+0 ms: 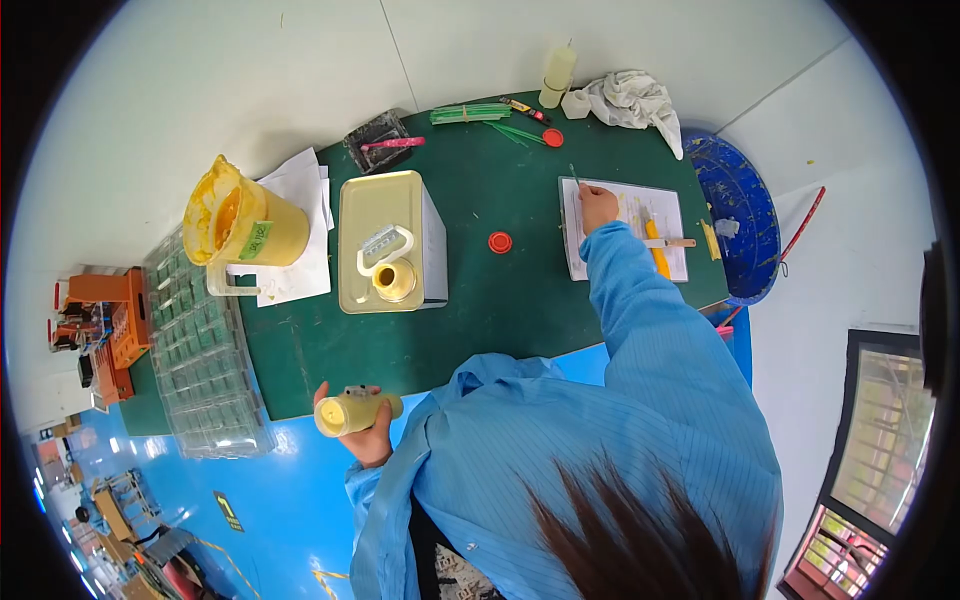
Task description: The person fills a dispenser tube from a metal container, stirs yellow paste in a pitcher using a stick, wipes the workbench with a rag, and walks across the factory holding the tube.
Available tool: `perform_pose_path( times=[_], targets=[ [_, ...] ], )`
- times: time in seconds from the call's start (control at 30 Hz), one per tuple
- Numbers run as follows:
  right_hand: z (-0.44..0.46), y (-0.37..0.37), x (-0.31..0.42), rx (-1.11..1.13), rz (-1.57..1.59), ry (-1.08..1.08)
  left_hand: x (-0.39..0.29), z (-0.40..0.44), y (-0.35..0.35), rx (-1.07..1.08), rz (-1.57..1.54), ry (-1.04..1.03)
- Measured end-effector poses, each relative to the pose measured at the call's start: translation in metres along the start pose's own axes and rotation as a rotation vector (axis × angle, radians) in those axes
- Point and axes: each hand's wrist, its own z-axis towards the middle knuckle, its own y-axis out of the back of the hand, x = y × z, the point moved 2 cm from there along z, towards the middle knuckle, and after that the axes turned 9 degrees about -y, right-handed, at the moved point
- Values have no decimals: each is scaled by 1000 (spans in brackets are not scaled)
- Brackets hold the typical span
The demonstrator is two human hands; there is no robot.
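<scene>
My left hand is wrapped round a pale yellow bottle, held tilted on its side off the table's front edge. At the right, my right hand is closed on a thin stick-like tool over a paper sheet on a board. A knife with a wooden handle and an orange-yellow tool lie on that sheet. Between my hands stands a large square can with an open yellow spout. A red cap lies right of the can.
A yellow-stained pitcher stands on papers at the left, beside a clear plastic tray. Green sticks, a black tray, a yellowish bottle and a white cloth line the back. A blue bin is at the right.
</scene>
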Motion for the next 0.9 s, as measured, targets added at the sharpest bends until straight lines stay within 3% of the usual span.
perform_pose_path(
  times=[0.17, 0.33, 0.57, 0.7, 0.9],
  targets=[
    [-43, 15, 24, -111, -284, 146, -4, -4, 3, -30, 22, -2],
    [-125, -25, 23, 516, -290, 729, -1, -8, 6, -74, 23, 32],
    [-160, -62, 19, 467, -607, 719, -2, -12, 10, -127, 31, -17],
    [-171, -46, 57, 828, -11, 144, 0, -13, 14, -173, 14, -31],
    [-269, 10, 187, 1090, 562, 364, -2, -14, 15, -201, 4, -53]
  ],
)
